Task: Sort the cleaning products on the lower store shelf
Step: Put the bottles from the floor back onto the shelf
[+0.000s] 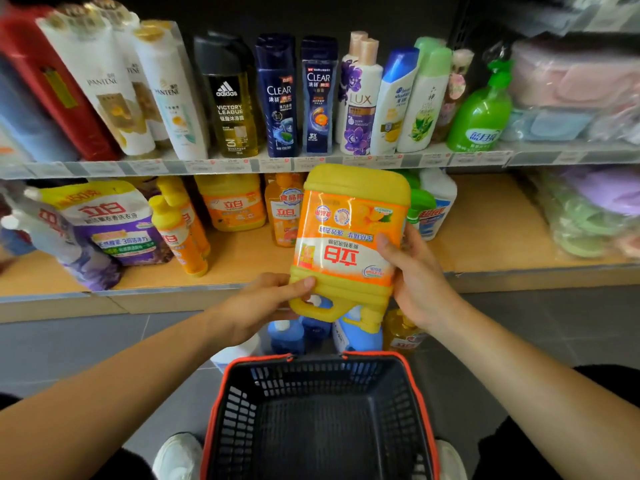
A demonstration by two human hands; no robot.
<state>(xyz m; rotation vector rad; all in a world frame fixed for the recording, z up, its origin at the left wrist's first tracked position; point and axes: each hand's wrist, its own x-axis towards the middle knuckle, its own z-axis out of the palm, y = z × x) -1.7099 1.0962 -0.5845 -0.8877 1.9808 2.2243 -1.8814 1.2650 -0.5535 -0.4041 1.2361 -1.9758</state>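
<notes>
Mid-placement, I judge: both hands hold the yellow jug [349, 233] upside down, the left hand [266, 303] gripping its handle end and the right hand [415, 275] wrapped round its side, just in front of the lower shelf [485, 230]. Next it likely needs turning upright and going forward into the gap past the hands, or onto the bare board beyond the right hand. Watch the upper shelf [242, 165] edge just above the jug, orange bottles [284, 209] beyond the left hand, floor bottles [287, 336] and basket [318, 357] beneath.
</notes>
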